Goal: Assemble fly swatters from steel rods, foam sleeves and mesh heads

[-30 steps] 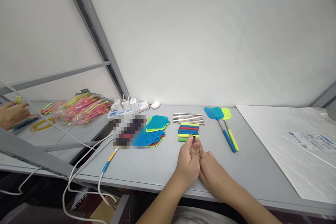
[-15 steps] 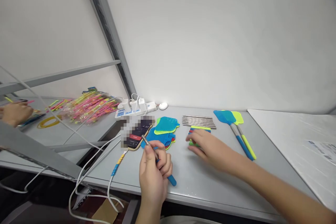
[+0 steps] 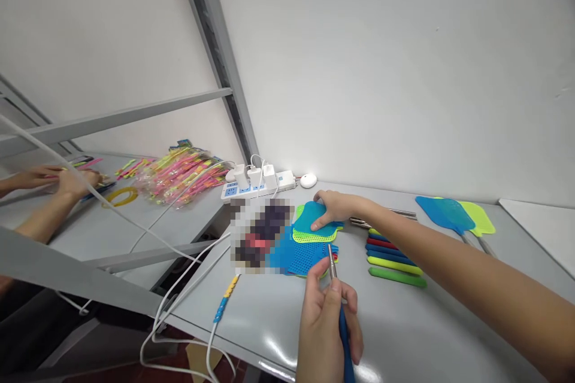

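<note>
In the head view, my left hand (image 3: pixel 324 320) is closed around a metal rod with a blue handle (image 3: pixel 345 341), its bare tip pointing up and away. My right hand (image 3: pixel 336 208) pinches the top blue fly swatter head (image 3: pixel 309 217), thumb on its face and fingers over the far edge. Under it lies a yellow-green swatter head (image 3: pixel 309 237), and below that more perforated blue heads (image 3: pixel 303 258). Beneath my right forearm are several coloured handles (image 3: pixel 395 263) in a row. Some metal rods (image 3: pixel 359 223) show behind the forearm, partly hidden.
Two swatters with rods, one blue (image 3: pixel 442 213) and one yellow-green (image 3: pixel 483 218), lie at right. A pixelated phone (image 3: pixel 265 236), a power strip (image 3: pixel 242 190) and white cables stand left. Beyond the metal frame (image 3: pixel 215 30), another person's hands (image 3: pixel 67 182) work near bagged pink and yellow items (image 3: pixel 184 173).
My right hand has moved from the coloured handles to the top blue swatter head and taken hold of it. My left hand still holds the blue-handled rod. The view has turned left.
</note>
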`<state>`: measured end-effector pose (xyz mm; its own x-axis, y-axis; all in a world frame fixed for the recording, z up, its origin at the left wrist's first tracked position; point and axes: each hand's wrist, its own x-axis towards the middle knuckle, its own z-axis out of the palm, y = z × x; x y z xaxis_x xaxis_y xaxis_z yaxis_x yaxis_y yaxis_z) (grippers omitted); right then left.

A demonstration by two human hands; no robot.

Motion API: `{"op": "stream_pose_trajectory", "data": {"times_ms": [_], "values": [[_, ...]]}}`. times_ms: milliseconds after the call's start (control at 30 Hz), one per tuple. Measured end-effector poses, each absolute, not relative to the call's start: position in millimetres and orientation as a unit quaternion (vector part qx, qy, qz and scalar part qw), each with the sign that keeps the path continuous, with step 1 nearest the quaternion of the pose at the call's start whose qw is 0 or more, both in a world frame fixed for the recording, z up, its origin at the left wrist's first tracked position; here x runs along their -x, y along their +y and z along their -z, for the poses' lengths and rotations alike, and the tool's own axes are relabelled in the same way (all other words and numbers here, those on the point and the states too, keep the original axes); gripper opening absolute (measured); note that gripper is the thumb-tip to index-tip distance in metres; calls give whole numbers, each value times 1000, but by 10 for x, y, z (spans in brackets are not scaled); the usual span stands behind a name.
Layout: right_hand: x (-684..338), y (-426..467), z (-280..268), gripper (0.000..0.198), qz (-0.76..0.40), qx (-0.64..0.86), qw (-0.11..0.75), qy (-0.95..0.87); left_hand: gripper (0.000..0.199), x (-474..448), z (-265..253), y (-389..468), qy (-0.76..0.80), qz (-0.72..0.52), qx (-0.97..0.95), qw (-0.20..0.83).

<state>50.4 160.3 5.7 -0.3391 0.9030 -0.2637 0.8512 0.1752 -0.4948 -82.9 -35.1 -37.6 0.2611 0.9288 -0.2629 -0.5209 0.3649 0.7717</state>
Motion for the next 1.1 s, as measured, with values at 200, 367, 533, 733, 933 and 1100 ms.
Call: {"op": "stream_pose_trajectory", "data": {"times_ms": [200,367,533,733,933,1100], "values": [[-493,1669,-100,74,-379,603,118,-692,28,875,309,-353,331,-497,-254,761],[-633,1348,-324,32,-462,577,290,-607,29,866,221,-407,278,-469,-209,812],[-946,508,-522,35,-455,582,460,-493,34,879,138,-510,258,-426,-294,816],[-1158,-639,-480,37,-407,567,691,-190,44,863,-28,-710,367,-346,-550,666],[-1239,-1107,-95,34,-307,529,784,-107,37,715,-109,-841,390,-315,-793,346],[-1322,-1106,228,37,-277,526,793,-133,40,562,-1,-790,394,-219,-864,224]]}}
